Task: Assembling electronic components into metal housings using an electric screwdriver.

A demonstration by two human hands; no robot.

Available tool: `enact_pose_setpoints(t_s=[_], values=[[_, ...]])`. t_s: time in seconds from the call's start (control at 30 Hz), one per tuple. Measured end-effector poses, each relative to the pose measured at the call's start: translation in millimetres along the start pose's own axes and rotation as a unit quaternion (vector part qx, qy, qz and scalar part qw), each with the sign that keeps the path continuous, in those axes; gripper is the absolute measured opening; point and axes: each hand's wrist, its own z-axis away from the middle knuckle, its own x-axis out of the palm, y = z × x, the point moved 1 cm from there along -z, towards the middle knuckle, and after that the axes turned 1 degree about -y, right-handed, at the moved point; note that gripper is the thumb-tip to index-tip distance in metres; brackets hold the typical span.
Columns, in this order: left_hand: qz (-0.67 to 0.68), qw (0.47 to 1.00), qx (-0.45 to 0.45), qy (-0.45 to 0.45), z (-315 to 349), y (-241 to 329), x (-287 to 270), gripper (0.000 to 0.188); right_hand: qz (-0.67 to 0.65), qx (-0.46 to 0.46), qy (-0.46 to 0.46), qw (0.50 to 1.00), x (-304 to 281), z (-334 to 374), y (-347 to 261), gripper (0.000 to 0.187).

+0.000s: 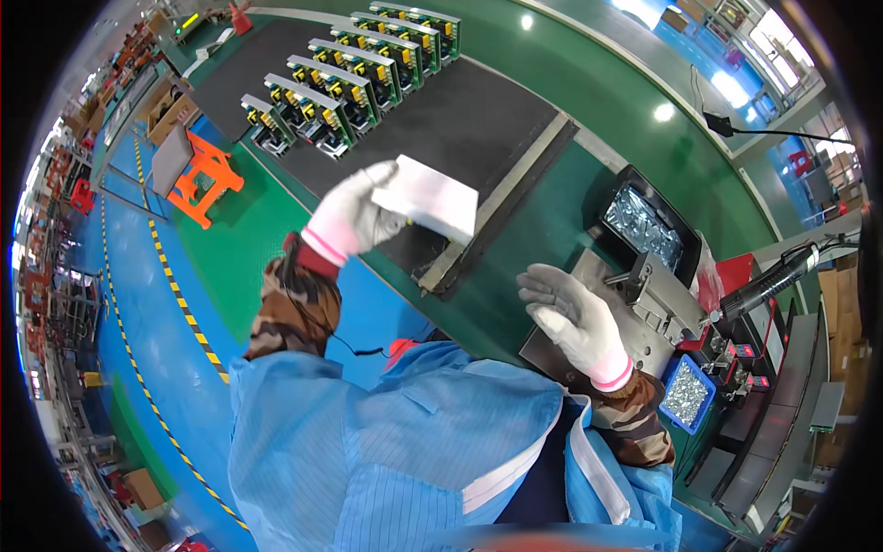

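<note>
My left hand [361,213], in a white glove with a pink cuff, is closed on the left end of a pale, flat rectangular plate [429,197]. The plate is tilted above the near end of the black belt [451,120]. Its underside is hidden. My gloved right hand [577,317] holds nothing, its fingers stretched out beside the metal fixture [655,299]. Farther along the belt stand several circuit board assemblies [354,74], with yellow and black parts and pale plates on top.
Behind the fixture sits a black bin [648,225] of shiny metal parts. A blue tray [687,394] of small metal pieces lies right of my right forearm. A black cylindrical tool [771,283] reaches in from the right. An orange stool [204,179] stands left of the belt.
</note>
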Motion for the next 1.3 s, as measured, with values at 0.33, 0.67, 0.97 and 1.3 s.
enact_pose_setpoints(t_s=[0.33,0.67,0.97,1.3], values=[[-0.291,0.948,0.115,0.061,-48.8,-25.6,-3.0,0.067,0.017,-0.008,0.012,1.0,-17.7,25.2,-3.4,0.043],[-0.613,0.641,0.345,0.308,-7.1,-58.5,-8.0,0.038,0.096,0.027,0.071,0.993,-26.0,46.4,-14.1,0.036],[-0.542,0.65,0.386,0.367,-0.6,13.6,-115.3,0.035,0.118,0.01,0.146,0.982,-32.3,56.1,-15.0,0.057],[-0.601,0.564,0.381,0.419,-19.9,51.2,-152.4,0.038,0.139,0.037,0.159,0.977,-34.3,57.7,-10.9,0.056]])
